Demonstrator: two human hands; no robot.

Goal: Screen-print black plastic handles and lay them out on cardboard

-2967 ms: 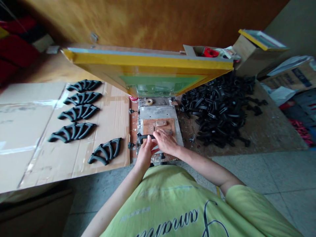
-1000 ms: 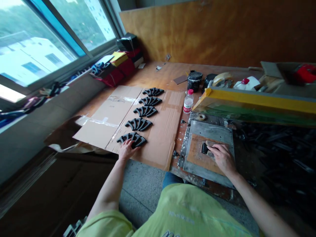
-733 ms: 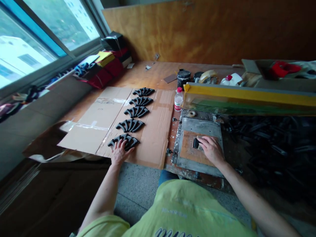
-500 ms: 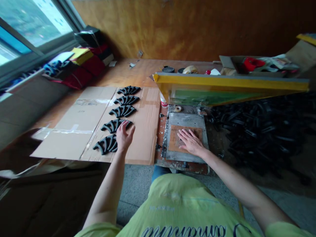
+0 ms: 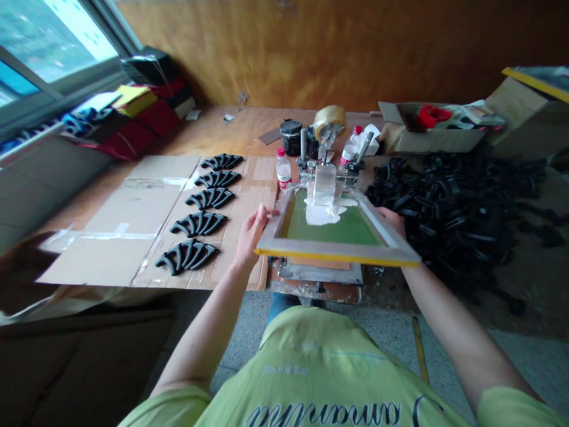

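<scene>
A screen printing frame (image 5: pixel 338 251) with green mesh (image 5: pixel 296 225) hangs tilted over a metal base plate (image 5: pixel 296 271). White ink (image 5: pixel 320 216) is pooled on the mesh, and a pale squeegee (image 5: pixel 325 185) rests at its far end. My left hand (image 5: pixel 252 236) is closed at the frame's left side. On the opposite side my right hand (image 5: pixel 393 221) grips the frame, its fingers partly hidden. Only the near edge of a brown board (image 5: pixel 317 264) shows on the plate under the frame. Left of my left hand, black curved parts (image 5: pixel 189 256) lie in rows on cardboard (image 5: pixel 106 255).
A big heap of black parts (image 5: pixel 448 219) lies to the right. Behind the frame stand a red-capped bottle (image 5: pixel 283 170), another bottle (image 5: pixel 351 147), a dark tub (image 5: pixel 291 138) and a tape roll (image 5: pixel 329 121). An open carton (image 5: pixel 438 141) sits at the back right.
The raised frame has swung down toward the base plate. My left hand left the black parts and my right hand left the brown board; both are now at the frame's sides.
</scene>
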